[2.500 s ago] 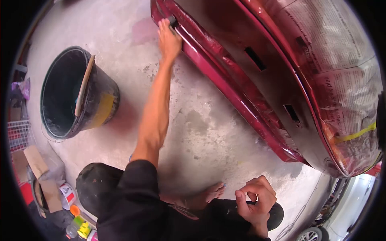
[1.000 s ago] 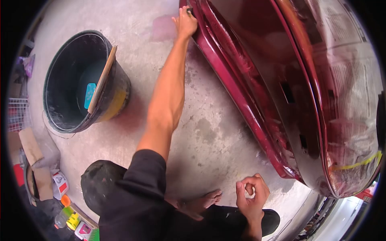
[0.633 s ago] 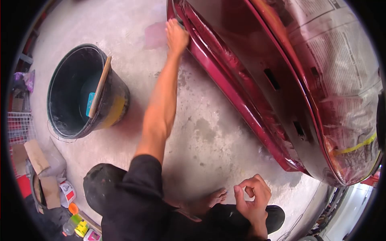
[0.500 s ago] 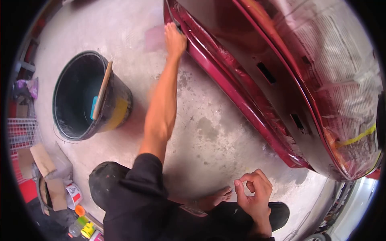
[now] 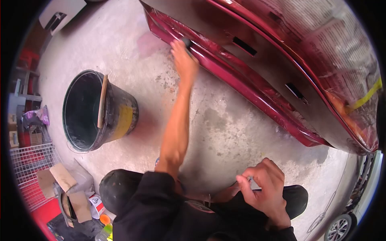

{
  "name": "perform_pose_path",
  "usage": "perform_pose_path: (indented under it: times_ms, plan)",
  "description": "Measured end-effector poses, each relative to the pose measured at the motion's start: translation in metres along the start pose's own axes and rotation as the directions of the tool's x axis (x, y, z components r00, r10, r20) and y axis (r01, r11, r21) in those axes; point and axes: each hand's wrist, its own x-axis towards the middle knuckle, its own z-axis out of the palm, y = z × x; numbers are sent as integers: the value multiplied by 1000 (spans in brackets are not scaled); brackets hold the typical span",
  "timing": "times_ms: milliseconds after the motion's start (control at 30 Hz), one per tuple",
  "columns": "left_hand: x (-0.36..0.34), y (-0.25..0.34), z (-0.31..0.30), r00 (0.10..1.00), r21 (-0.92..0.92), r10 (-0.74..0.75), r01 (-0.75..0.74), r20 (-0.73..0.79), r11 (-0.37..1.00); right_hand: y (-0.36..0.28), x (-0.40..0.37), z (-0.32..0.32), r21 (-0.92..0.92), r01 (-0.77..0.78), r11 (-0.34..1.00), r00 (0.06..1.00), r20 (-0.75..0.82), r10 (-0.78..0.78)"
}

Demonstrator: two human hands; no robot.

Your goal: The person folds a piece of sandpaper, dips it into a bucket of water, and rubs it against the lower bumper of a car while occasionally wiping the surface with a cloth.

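My left hand (image 5: pixel 185 62) reaches forward to the lower edge of a dark red car body panel (image 5: pixel 237 84). Its fingers are closed over a small dark pad (image 5: pixel 185 41), which rests against the glossy red lip; most of the pad is hidden by the hand. My right hand (image 5: pixel 266 188) hovers above my right knee, apart from the panel. Its fingers are loosely curled, the thumb stands away from them, and nothing shows clearly between them.
A black bucket (image 5: pixel 130 116) with a wooden-handled tool (image 5: pixel 103 102) on its rim stands at left. Newspaper and plastic masking (image 5: pixel 333 52) cover the panel's upper part. Cardboard boxes (image 5: pixel 82 207), a wire rack (image 5: pixel 34 158) and bottles lie lower left. A car wheel (image 5: pixel 338 229) shows lower right.
My left hand has slid with the dark pad along the panel's lower edge, toward me. The view has shifted, bringing a wheel and more of the surroundings into sight. My right hand stays curled near my knee.
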Motion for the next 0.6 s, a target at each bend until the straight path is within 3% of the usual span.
perform_pose_path:
  times_ms: [67, 100, 200, 333, 433, 467, 567, 600]
  plan:
    - [-54, 60, -20, 1000, -140, 5, -1, 22, 990, -5, 4, 2, 22, 72, 997, 997, -21, -72]
    - [-53, 62, -24, 999, -135, 11, -5, 49, 991, -7, 5, 2, 36, 75, 996, 997, -12, -75]
    - [-30, 44, -32, 996, -78, 30, -23, 83, 997, -6, 2, -3, 52, 76, 996, 997, 17, -77]
    - [11, 19, -23, 996, -20, -84, 85, 41, 996, -5, -12, -12, 35, 59, 998, 998, -26, -58]
    - [-55, 47, -20, 996, -183, 68, -57, 58, 982, -10, -14, -20, 32, 76, 997, 996, -55, -74]
    - [-66, 48, -21, 992, -162, 64, -46, 104, 986, -9, -14, -22, 30, 80, 996, 995, -56, -78]
    - [-28, 8, -22, 977, -101, 209, -204, 39, 974, -5, -20, -24, 6, 72, 997, 995, -74, -71]
    - [-8, -1, -27, 988, -74, 150, -147, 38, 986, -4, -24, -23, 15, 57, 998, 996, -63, -56]
